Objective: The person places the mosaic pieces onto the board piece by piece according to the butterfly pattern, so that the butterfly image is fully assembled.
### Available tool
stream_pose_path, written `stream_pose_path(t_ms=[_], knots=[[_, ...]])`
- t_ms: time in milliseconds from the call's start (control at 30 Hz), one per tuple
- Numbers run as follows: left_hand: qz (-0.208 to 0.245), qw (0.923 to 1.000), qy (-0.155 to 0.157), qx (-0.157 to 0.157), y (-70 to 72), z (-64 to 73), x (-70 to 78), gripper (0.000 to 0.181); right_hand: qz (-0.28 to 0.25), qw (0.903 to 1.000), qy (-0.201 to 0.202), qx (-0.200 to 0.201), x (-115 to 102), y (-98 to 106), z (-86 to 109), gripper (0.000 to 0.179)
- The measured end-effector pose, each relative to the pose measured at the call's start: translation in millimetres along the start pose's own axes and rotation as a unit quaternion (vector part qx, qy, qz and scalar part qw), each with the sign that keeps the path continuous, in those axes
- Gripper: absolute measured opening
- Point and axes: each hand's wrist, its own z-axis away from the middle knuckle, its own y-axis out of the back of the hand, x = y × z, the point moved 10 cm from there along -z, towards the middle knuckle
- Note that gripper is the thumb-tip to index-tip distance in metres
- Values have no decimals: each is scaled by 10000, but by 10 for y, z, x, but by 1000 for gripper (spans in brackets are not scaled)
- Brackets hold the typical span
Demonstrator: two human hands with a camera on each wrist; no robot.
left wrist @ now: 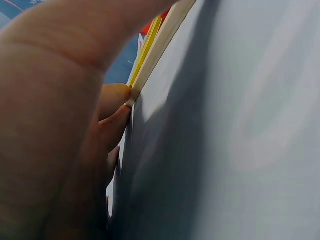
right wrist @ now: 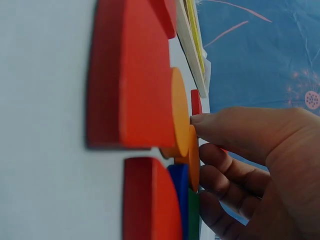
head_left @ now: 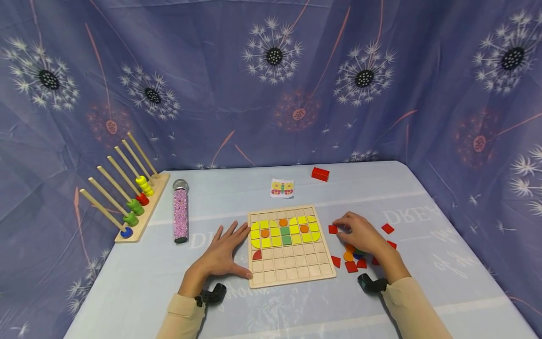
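Note:
A wooden grid board [head_left: 296, 261] lies flat on the table, with yellow tiles [head_left: 264, 242], several orange discs, green squares [head_left: 286, 240] and one red quarter-round tile [head_left: 257, 254] in its cells. Spread along the board's left side, my left hand [head_left: 222, 252] touches the edge with fingertips and thumb. Just off the right side, my right hand [head_left: 360, 234] pinches a red square tile [head_left: 332, 229] between thumb and forefinger. Beneath and around that hand lie loose tiles: red pieces [head_left: 351, 267], orange discs [head_left: 348, 256], and blue and green ones [right wrist: 194, 215], partly hidden.
Behind the board lie a small picture card [head_left: 282, 188] with a butterfly pattern and a red block [head_left: 320, 174]. Leftward are a glittery pink microphone [head_left: 180, 214] and a wooden peg stand [head_left: 156, 197] with coloured rings. A patterned curtain [head_left: 211, 94] hangs behind the table.

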Motion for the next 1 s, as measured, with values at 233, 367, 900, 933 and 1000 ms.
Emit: stream_pose_path(t_ms=[233, 367, 900, 933, 1000], knots=[[-45, 10000, 41, -32, -20, 6, -22, 131, 111, 9999, -6, -21, 0, -6, -5, 32], [-67, 10000, 23, -49, -22, 6, -21, 131, 35, 10000, -35, -18, -22, 17, 5, 33], [9, 10000, -27, -21, 4, -8, -7, 130, -357, 9976, 591, -50, -486, -11, -59, 28], [9, 10000, -37, -15, 3, -6, -5, 130, -326, 9974, 633, -76, -532, -40, -69, 29], [3, 10000, -61, 4, 5, -2, 2, 130, -345, 9968, 714, -109, -628, -95, -88, 30]])
